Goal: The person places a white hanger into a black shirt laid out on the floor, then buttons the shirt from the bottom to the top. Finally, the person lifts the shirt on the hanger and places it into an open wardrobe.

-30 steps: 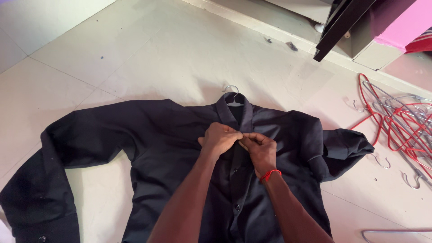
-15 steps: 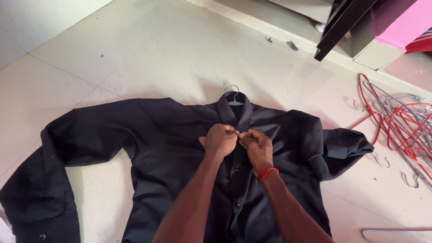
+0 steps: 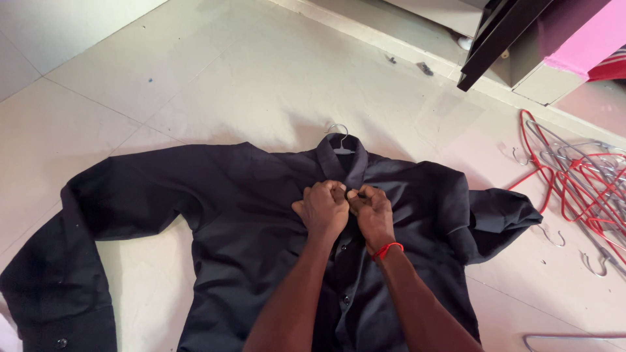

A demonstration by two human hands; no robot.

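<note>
A black long-sleeved shirt lies flat on the tiled floor with its sleeves spread out. The metal hook of a hanger sticks out of its collar. My left hand and my right hand meet just below the collar, fingers pinched on the shirt's front placket near its top button. A red thread band circles my right wrist. Further buttons show down the placket below my hands.
A heap of red and silver wire hangers lies on the floor at the right. Another silver hanger pokes in at the lower right. A dark panel and pink furniture stand at the top right along a raised step.
My hands have closed tighter together on the placket and shifted very slightly; the shirt and the hangers lie as before.
</note>
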